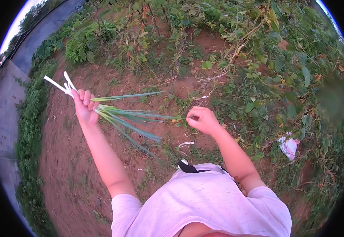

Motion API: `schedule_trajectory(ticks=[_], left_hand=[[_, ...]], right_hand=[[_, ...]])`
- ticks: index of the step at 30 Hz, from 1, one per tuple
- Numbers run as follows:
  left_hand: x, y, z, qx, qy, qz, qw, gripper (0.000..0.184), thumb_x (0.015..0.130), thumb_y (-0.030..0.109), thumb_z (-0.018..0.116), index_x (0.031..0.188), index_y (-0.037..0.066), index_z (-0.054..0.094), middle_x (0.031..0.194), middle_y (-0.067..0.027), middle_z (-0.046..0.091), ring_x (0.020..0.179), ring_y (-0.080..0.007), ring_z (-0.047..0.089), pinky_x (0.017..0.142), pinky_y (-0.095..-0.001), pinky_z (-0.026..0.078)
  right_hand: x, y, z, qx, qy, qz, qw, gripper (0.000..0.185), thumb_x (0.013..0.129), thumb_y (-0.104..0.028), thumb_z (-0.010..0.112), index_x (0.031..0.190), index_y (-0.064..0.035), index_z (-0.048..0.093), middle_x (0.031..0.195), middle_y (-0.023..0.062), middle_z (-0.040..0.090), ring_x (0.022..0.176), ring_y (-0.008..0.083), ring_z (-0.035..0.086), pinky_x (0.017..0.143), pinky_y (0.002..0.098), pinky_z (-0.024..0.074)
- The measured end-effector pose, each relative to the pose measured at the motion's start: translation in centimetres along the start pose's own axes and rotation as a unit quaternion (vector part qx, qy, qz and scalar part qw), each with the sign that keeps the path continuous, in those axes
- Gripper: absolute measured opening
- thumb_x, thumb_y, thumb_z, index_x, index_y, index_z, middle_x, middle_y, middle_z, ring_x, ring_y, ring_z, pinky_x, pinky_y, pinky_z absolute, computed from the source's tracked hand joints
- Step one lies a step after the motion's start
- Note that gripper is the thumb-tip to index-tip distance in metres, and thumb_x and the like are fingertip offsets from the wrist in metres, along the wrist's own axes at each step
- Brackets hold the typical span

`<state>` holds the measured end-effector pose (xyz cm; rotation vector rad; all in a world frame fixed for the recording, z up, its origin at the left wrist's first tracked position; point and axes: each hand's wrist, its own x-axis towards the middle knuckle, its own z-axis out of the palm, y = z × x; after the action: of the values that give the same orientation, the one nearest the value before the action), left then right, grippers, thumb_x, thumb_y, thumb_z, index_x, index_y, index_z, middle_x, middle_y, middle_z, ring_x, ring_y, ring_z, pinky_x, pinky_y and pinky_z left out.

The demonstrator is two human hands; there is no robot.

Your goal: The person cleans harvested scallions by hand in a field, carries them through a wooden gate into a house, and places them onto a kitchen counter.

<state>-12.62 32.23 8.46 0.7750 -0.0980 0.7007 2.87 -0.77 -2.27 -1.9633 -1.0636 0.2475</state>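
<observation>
My left hand [85, 106] is closed around a bunch of green onions [118, 113], held out to the left above the soil. Their white stalk ends [55, 83] stick out past the fist at the upper left. Long green leaves fan out to the right, some drooping toward the ground. My right hand [204, 120] is bent in a pinch at the far end of one long leaf [162, 116], whose tip runs up to the fingers. The thumb and curled fingers hide the exact point of contact.
Reddish soil [67, 158] lies below. Tangled vines [259, 75] grow ahead and to the right. A crumpled white bag [289, 146] lies among weeds at right, and a pale scrap [186, 144] is on the ground. A paved strip [6, 118] runs along the left.
</observation>
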Motion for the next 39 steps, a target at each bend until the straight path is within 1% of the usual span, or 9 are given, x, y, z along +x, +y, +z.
schedule_trajectory(ticks=[6, 9, 12, 18, 22, 26, 31, 35, 39], left_hand=[[-0.2, -1.9, 1.7, 0.135, 0.125, 0.023, 0.983, 0.036, 0.091, 0.038, 0.035, 0.067, 0.011, 0.037, 0.052, 0.0035, 0.033, 0.039, -0.0050, 0.021, 0.035, -0.0180, 0.020], [-0.4, -1.7, 1.8, 0.151, 0.157, 0.058, 0.974, 0.035, 0.091, 0.037, 0.036, 0.066, 0.012, 0.037, 0.053, 0.0036, 0.033, 0.039, -0.0051, 0.022, 0.035, -0.0183, 0.020], [-0.6, 0.0, 0.8, 0.161, 0.160, 0.109, 0.968, 0.037, 0.091, 0.038, 0.034, 0.064, 0.012, 0.037, 0.052, 0.0032, 0.035, 0.040, -0.0041, 0.023, 0.035, -0.0179, 0.020], [-1.1, -1.4, 2.2, 0.094, 0.131, 0.076, 0.984, 0.037, 0.091, 0.037, 0.033, 0.064, 0.013, 0.036, 0.051, 0.0048, 0.033, 0.039, -0.0039, 0.022, 0.035, -0.0181, 0.018], [-1.6, -3.6, 4.2, 0.040, 0.067, 0.020, 0.997, 0.037, 0.091, 0.038, 0.032, 0.064, 0.013, 0.036, 0.050, 0.0048, 0.033, 0.039, -0.0042, 0.022, 0.034, -0.0183, 0.019], [-2.0, -5.0, 4.9, -0.008, -0.004, 0.001, 1.000, 0.033, 0.090, 0.035, 0.038, 0.064, 0.014, 0.035, 0.050, 0.0056, 0.029, 0.039, -0.0041, 0.024, 0.034, -0.0164, 0.020], [-0.6, -2.0, 0.2, -0.004, -0.049, -0.039, 0.998, 0.021, 0.083, 0.013, 0.044, 0.064, 0.014, 0.033, 0.057, 0.0051, 0.030, 0.045, -0.0037, 0.026, 0.038, -0.0156, 0.023], [-1.2, -2.7, 2.2, 0.097, -0.010, 0.046, 0.994, 0.039, 0.089, 0.036, 0.040, 0.062, 0.013, 0.024, 0.057, 0.0026, 0.023, 0.049, -0.0074, 0.020, 0.044, -0.0200, 0.019], [-1.3, -7.2, 6.3, 0.263, 0.082, 0.040, 0.961, 0.039, 0.091, 0.038, 0.036, 0.063, 0.011, 0.026, 0.060, 0.0003, 0.034, 0.054, -0.0112, 0.028, 0.053, -0.0226, 0.027]], right_hand=[[-0.5, 0.1, 1.6, -0.193, 0.028, 0.001, 0.981, 0.011, 0.068, -0.018, 0.057, 0.070, -0.0078, 0.057, 0.067, 0.0040, 0.053, 0.060, 0.0179, 0.055, 0.054, 0.0320, 0.0436], [-0.3, 3.2, 1.2, 0.202, 0.137, 0.212, 0.946, 0.007, 0.072, -0.010, 0.052, 0.067, -0.0042, 0.053, 0.062, -0.0009, 0.051, 0.055, 0.0094, 0.048, 0.050, 0.0258, 0.0400], [-0.6, 5.6, -1.7, 0.541, 0.265, 0.232, 0.764, 0.025, 0.073, -0.011, 0.058, 0.097, -0.0037, 0.054, 0.087, 0.0053, 0.058, 0.065, 0.0132, 0.053, 0.062, 0.0275, 0.0468], [0.1, 2.7, -0.8, 0.004, 0.127, 0.102, 0.987, 0.065, 0.073, -0.024, 0.062, 0.130, -0.0129, 0.033, 0.137, 0.0151, 0.019, 0.120, 0.0286, 0.031, 0.097, 0.0411, 0.0299], [0.2, -2.4, 0.4, 0.010, 0.038, -0.011, 0.999, 0.064, 0.073, -0.028, 0.062, 0.129, -0.0139, 0.034, 0.135, 0.0135, 0.025, 0.126, 0.0281, 0.021, 0.101, 0.0386, 0.0216], [0.3, -1.1, 1.7, 0.086, -0.136, -0.014, 0.987, 0.029, 0.082, -0.024, 0.052, 0.104, -0.0054, 0.053, 0.096, 0.0152, 0.057, 0.091, 0.0279, 0.055, 0.076, 0.0351, 0.0430], [-0.9, 1.7, 3.1, 0.188, -0.087, -0.073, 0.976, 0.030, 0.087, -0.030, 0.043, 0.081, -0.0014, 0.050, 0.068, 0.0149, 0.051, 0.061, 0.0233, 0.051, 0.059, 0.0365, 0.0412], [-1.2, 2.1, 1.7, 0.255, -0.128, 0.103, 0.953, 0.033, 0.087, -0.034, 0.045, 0.074, -0.0028, 0.043, 0.065, 0.0058, 0.044, 0.057, 0.0117, 0.042, 0.052, 0.0316, 0.0424], [-2.1, 4.1, 1.7, 0.135, 0.090, 0.072, 0.984, 0.015, 0.082, -0.016, 0.045, 0.080, -0.0039, 0.054, 0.063, 0.0049, 0.049, 0.059, 0.0150, 0.050, 0.058, 0.0301, 0.0453]])
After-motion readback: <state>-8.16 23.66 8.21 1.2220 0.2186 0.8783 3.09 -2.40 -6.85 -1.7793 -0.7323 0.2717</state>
